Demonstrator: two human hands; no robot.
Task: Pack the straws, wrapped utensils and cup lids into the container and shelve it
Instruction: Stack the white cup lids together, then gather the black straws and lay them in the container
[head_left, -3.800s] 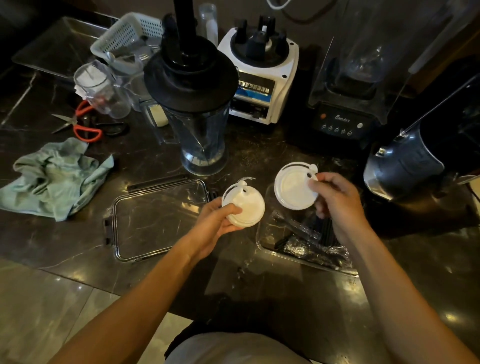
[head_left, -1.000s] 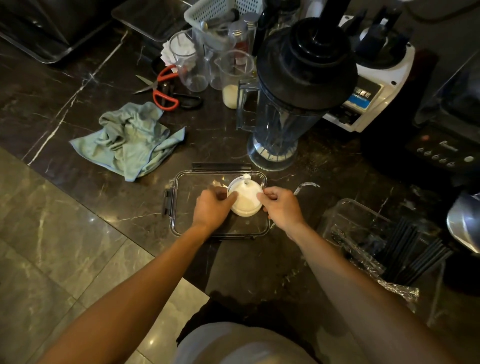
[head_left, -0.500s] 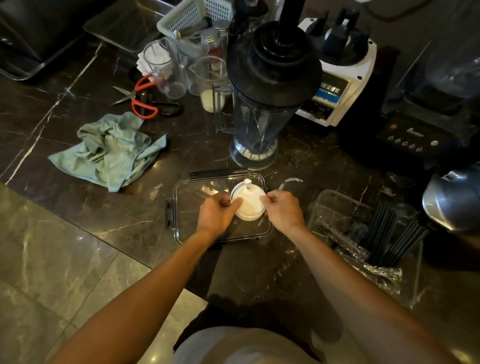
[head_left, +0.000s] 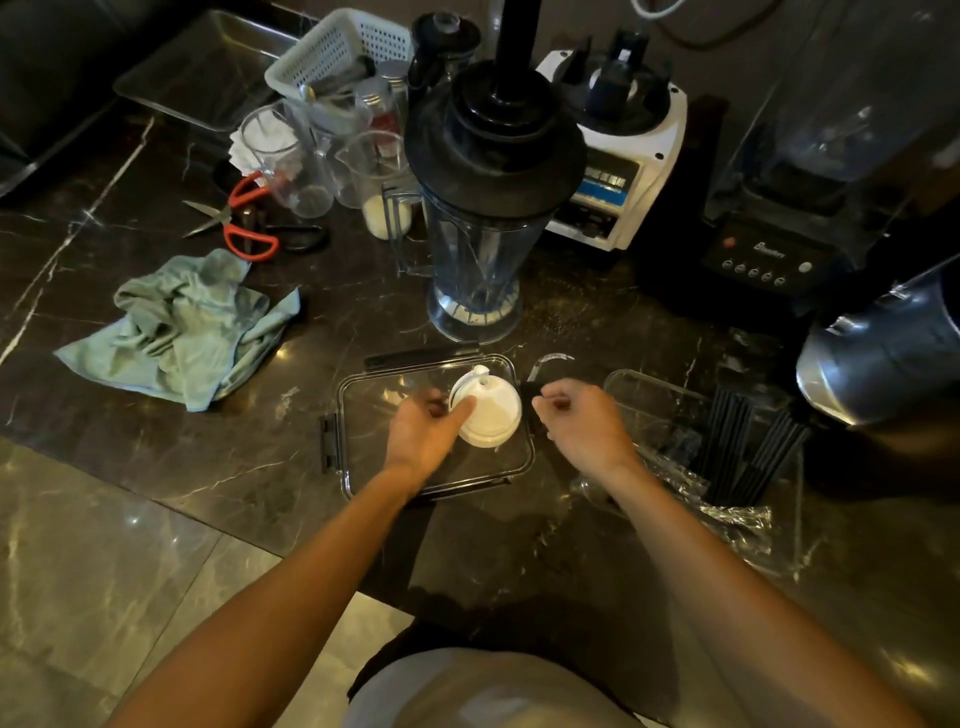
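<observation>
1. at the bottom of the frame two bare forearms reach up from the person's body toward the middle of the dark marble surface (head_left: 519, 545).
2. the left hand (head_left: 421, 436) sits just left of centre over the clear container lid (head_left: 363, 467), which lies flat on the surface; its thumb touches the left edge of the white cup lids (head_left: 491, 415), a small stack resting on that clear lid. its fingers are curled and blurred, and i cannot tell whether this grip truly pinches the stack or only rests against it.
3. the right hand (head_left: 576, 426) is just right of the stack, apart from it, fingers loosely curled, with nothing visibly held.
4. at lower right stands the clear container (head_left: 649, 395), open; black straws (head_left: 748, 447) lean inside its right part, and the crinkled wrapped utensils (head_left: 722, 514) lie along its near side.
5. a thin curved clear strip (head_left: 550, 359) lies on the surface just above the right hand.
6. at middle left lies a crumpled green cloth (head_left: 182, 327).
7. above the clear lid stands a blender jug (head_left: 483, 218) with a black top.
8. at upper left are red-handled scissors (head_left: 244, 218), clear measuring cups (head_left: 291, 161) and a white basket (head_left: 343, 52); a metal tray (head_left: 208, 67) lies beyond them.
9. at upper right are a white blender base (head_left: 618, 156), a black blender base (head_left: 763, 254), and at the right edge a steel jug (head_left: 883, 348).
</observation>
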